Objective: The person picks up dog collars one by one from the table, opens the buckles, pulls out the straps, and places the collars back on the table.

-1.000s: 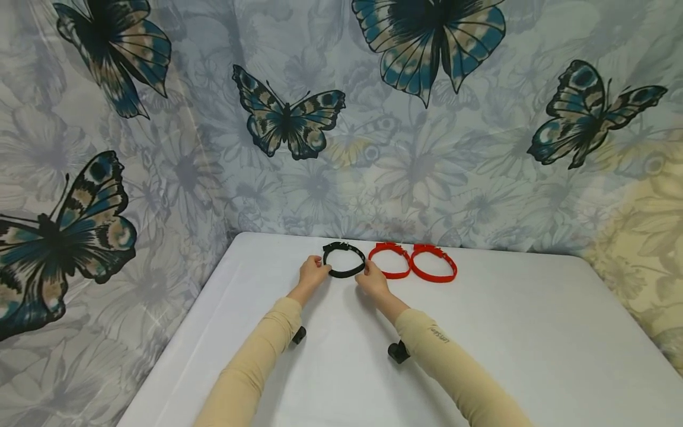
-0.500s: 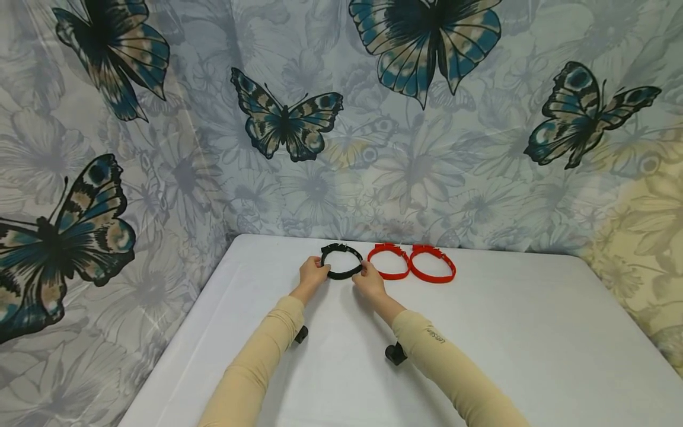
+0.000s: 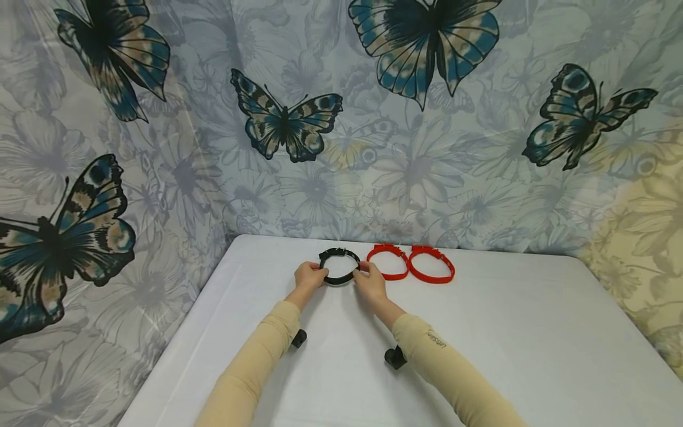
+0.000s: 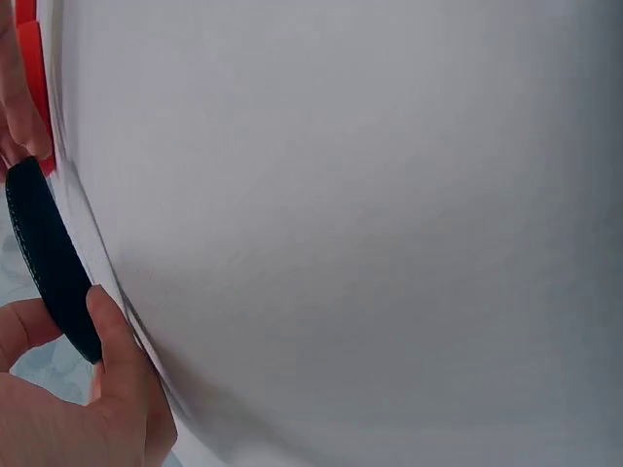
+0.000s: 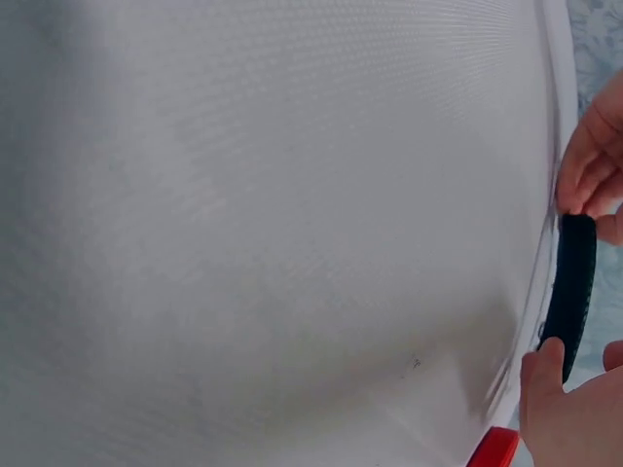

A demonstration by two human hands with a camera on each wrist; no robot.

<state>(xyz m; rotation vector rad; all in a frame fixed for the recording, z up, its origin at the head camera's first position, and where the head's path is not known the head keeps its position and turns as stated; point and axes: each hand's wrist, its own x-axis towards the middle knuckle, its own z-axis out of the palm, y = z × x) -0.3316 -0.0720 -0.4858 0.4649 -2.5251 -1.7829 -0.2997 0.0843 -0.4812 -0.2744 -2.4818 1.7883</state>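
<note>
A black buckled collar (image 3: 338, 281), closed into a ring, is held between both hands near the back of the table. My left hand (image 3: 310, 276) pinches its left side, with thumb and fingers on either face of the band (image 4: 51, 258) in the left wrist view. On the opposite side my right hand (image 3: 370, 283) grips the same band (image 5: 571, 282). The collar's buckle part faces the wall. Just right of my right hand lies a red collar (image 3: 395, 276), and a second red collar (image 3: 433, 279) sits beside that one, both ring-shaped with their buckles at the back.
The white-covered table (image 3: 507, 338) runs back to a butterfly-printed cloth wall (image 3: 427, 178). Black wrist cameras (image 3: 396, 357) hang under both forearms, low over the tabletop.
The black collar has shifted slightly toward me and a little left, both hands moving with it. The red collars stay where they were.
</note>
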